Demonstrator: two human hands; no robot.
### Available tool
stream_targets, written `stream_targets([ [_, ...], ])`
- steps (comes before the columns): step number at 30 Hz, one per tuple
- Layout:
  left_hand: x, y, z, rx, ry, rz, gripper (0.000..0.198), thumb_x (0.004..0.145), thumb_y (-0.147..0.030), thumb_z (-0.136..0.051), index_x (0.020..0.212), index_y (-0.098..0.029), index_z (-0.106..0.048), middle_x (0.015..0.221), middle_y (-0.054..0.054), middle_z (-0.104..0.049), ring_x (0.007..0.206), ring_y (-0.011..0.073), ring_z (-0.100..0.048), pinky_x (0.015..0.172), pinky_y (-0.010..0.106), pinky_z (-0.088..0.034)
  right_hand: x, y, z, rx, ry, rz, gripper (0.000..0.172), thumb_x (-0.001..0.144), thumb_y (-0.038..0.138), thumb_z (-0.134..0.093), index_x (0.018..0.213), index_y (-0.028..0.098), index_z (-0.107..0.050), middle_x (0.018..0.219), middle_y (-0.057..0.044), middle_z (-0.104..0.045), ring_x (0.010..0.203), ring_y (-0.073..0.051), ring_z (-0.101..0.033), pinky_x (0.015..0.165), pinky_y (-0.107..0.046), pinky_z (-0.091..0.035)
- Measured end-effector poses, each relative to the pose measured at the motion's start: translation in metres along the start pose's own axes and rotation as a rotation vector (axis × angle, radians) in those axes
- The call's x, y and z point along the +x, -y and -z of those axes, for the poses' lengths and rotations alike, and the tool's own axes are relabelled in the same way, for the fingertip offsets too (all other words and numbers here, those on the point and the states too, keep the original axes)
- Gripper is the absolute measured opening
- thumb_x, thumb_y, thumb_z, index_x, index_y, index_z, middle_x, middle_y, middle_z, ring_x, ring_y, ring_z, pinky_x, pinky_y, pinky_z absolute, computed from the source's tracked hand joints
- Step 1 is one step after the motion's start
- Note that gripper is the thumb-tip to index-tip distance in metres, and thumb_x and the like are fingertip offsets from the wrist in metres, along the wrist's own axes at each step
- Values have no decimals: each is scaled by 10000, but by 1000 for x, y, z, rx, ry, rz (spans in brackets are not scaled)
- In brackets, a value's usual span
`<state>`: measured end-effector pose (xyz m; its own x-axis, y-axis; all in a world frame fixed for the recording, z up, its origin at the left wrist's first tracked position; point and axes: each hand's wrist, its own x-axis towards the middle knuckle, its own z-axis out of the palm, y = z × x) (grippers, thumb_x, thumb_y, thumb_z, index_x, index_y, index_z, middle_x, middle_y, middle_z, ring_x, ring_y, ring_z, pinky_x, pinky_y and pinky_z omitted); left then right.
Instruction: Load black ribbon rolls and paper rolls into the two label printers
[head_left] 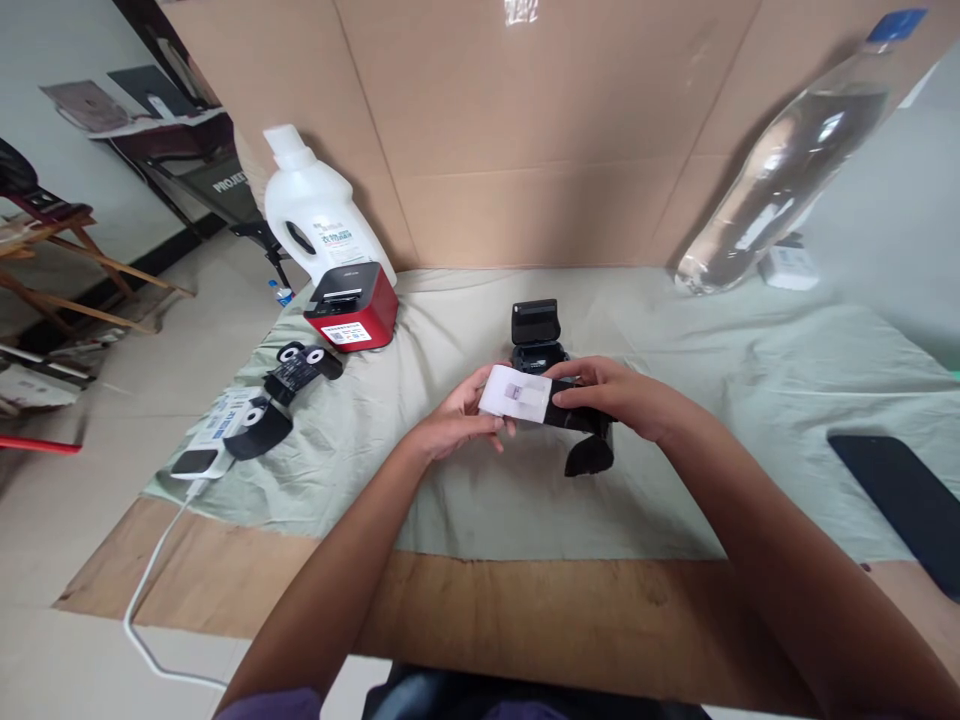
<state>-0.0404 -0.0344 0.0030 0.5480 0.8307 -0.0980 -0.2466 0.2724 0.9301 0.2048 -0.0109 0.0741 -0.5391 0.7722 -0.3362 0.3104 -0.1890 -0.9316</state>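
Note:
My left hand [466,415] is closed around the outer end of a small white box [506,392] with a printed label on its upper face. The white box's other end meets a black box [574,410], and I cannot tell how far it sits inside. My right hand [604,388] grips the black box from above, fingers and thumb on opposite sides. A dark open flap [589,456] hangs from the black box toward me. Just beyond the hands, a small black case [535,325] stands on the cloth with its lid raised.
On the left are a red-and-black device [360,310], a white detergent bottle [322,215], black parts with white rings [259,428] and a white device [214,440] with a cable. At right are a phone [896,490], a leaning clear bottle [787,180] and a cardboard backdrop [540,200] behind.

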Motion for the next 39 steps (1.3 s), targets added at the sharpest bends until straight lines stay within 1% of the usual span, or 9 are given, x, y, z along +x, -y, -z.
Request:
stream_targets([
  [8,7,9,3,42,-122,-85,678,599,-426,-889,1156,-157,-613,759,30,-692,517,154,-653,451,223,-452,4,-7,4,228,62,-86,386,697,308,-776,1056,170,-734,669,3,-652,508,-100,-519,454,-236,-363],
  [12,11,18,3,-45,-228,-186,717,579,-590,-867,1095,-142,-649,700,11,-652,514,115,-588,410,191,-366,8,-15,-3,237,139,-64,274,738,335,-782,963,184,-743,766,-16,-709,626,-122,-611,556,-236,-440],
  [16,17,30,2,-133,-350,-230,647,636,-723,-763,912,-146,-671,663,13,-623,555,110,-560,466,197,-365,13,-25,-16,228,178,-55,320,768,372,-777,1004,166,-709,863,-27,-733,715,-137,-643,644,-248,-477],
  [22,23,36,-3,-241,-467,-136,739,725,-823,-589,1033,-157,-674,907,97,-730,813,220,-677,646,284,-485,18,-35,-33,251,191,-49,290,771,284,-776,1009,153,-675,839,-3,-705,753,-121,-634,698,-237,-472],
  [25,24,32,-5,-306,-496,-82,738,757,-838,-526,1021,-164,-668,833,72,-711,746,201,-662,623,278,-478,21,-36,-38,369,195,-78,290,771,317,-780,972,148,-657,784,-2,-683,662,-106,-615,617,-223,-460],
  [27,25,28,-5,-355,-518,-77,704,779,-831,-505,976,-172,-659,734,36,-666,636,158,-613,575,256,-455,22,-36,-39,449,224,-85,271,793,361,-763,902,157,-621,676,26,-627,511,-78,-533,510,-209,-412],
  [29,25,25,-6,-423,-528,-93,658,791,-810,-518,919,-176,-638,639,-8,-586,517,103,-513,511,224,-411,23,-37,-39,507,286,-96,261,839,384,-721,838,176,-564,591,67,-553,371,-33,-358,424,-193,-323],
  [32,25,20,-9,-523,-496,-120,597,792,-766,-576,847,-172,-597,587,-51,-473,436,47,-371,434,182,-329,23,-38,-37,614,368,-102,224,924,356,-612,814,185,-517,561,101,-482,329,0,-150,394,-177,-247],
  [39,23,13,-15,-574,-411,-98,562,808,-732,-596,886,-176,-589,634,-56,-436,434,29,-324,396,163,-286,17,-29,-33,674,326,-201,183,991,278,-433,867,201,-543,525,113,-286,344,-40,-66,371,-197,-189],
])
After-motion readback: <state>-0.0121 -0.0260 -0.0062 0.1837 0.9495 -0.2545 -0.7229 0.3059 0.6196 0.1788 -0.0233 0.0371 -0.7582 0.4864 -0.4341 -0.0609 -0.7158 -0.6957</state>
